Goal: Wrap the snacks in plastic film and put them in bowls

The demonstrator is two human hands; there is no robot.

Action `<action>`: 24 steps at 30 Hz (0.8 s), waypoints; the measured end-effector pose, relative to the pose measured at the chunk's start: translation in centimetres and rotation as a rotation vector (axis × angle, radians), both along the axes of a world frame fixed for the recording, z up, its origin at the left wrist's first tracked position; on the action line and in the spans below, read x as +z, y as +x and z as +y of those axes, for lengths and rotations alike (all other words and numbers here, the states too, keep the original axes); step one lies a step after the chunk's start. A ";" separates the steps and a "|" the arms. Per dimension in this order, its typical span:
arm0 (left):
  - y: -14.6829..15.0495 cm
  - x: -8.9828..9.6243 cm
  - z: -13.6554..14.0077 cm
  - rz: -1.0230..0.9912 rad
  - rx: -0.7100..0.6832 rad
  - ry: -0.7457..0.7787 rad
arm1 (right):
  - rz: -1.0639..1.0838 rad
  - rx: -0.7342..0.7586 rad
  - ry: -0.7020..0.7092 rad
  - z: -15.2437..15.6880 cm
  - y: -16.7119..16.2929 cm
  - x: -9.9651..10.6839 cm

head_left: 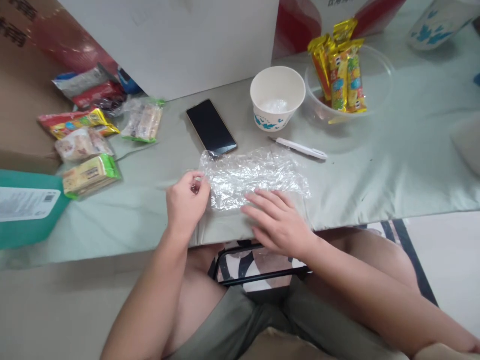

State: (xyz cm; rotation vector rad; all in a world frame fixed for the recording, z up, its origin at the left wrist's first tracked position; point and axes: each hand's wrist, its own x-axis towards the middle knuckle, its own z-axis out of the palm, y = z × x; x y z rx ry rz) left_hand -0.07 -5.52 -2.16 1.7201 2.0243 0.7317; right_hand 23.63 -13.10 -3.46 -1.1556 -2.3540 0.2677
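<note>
Crinkled clear plastic film (255, 175) lies spread on the pale green tablecloth, near the table's front edge. Whether it is a bag or a single sheet I cannot tell. My left hand (187, 202) is closed in a pinch at the film's left edge. Fingers stretched and slightly apart, my right hand (279, 220) rests with its fingertips on the film's lower right part. Just behind the film are a dark-screened phone (212, 127), a white pen (300, 148) and a paper cup (275, 120) with some clear plastic inside.
Several wrapped snacks (92, 175) lie at the left, beside a green container (30, 210). A clear bowl (380, 95) holds yellow snack packets (339, 80). Behind stands a large white box (187, 45); another paper cup (431, 32) lies tilted at the far right.
</note>
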 end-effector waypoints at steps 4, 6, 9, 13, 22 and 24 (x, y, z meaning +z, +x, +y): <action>-0.1 -0.5 0.4 0.014 0.056 0.039 | -0.067 -0.105 -0.085 0.8 0.0 -0.5; -0.3 -0.8 0.8 0.007 0.068 0.085 | -0.080 -0.105 -0.083 1.3 0.3 -0.7; -0.7 -1.6 1.4 0.044 0.041 0.227 | -0.095 -0.092 -0.087 1.5 0.3 -0.6; -0.9 -1.8 1.7 0.091 -0.048 0.225 | -0.064 -0.100 -0.087 1.4 0.2 -0.4; 0.8 -0.1 -0.9 -0.230 -0.308 -0.082 | -0.062 -0.315 -0.055 1.6 0.2 -0.7; 1.1 -0.6 -1.0 -0.381 -0.344 -0.111 | -0.072 -0.313 -0.039 1.5 0.2 -0.7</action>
